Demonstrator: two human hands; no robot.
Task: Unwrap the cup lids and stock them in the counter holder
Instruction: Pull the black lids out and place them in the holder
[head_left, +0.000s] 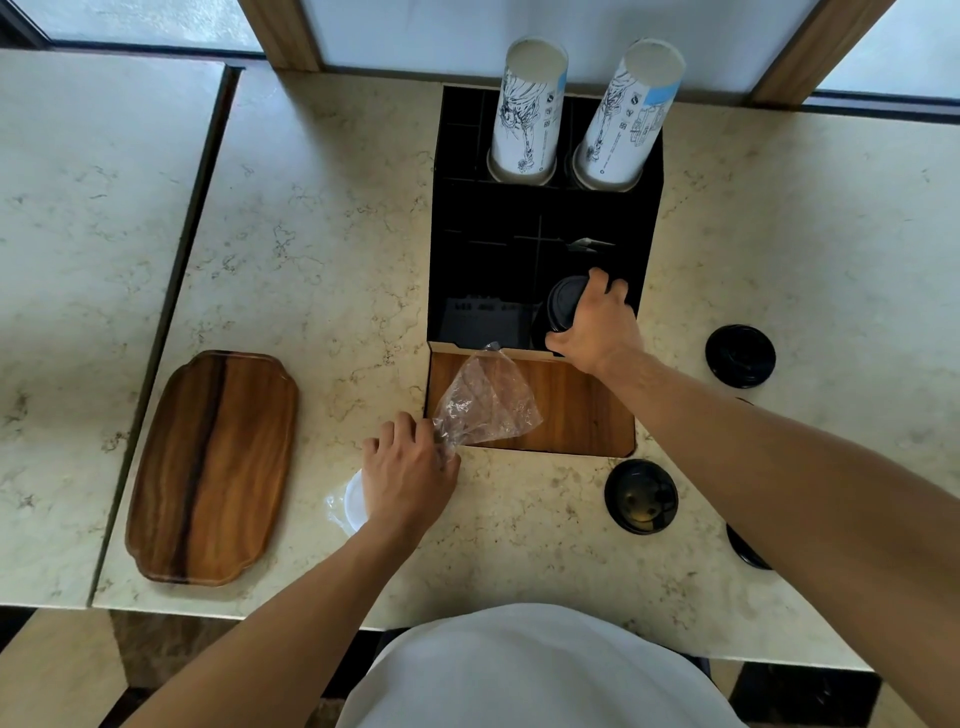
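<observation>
Over the holder (441, 218), right hand (597, 327) grips stacked black lids (563, 306); left hand (408, 478) pinches plastic wrap (483, 400).

- The right hand (597, 325) covered the near side of the black lid stack (563, 306), so its height could not be told.
- Under the left hand (408, 475) a white lid (354, 500) showed only its outer edge.
- A black lid (745, 548) was mostly hidden behind the right forearm.
- The holder (519, 260) compartments beyond the right hand were too dark to read.
</observation>
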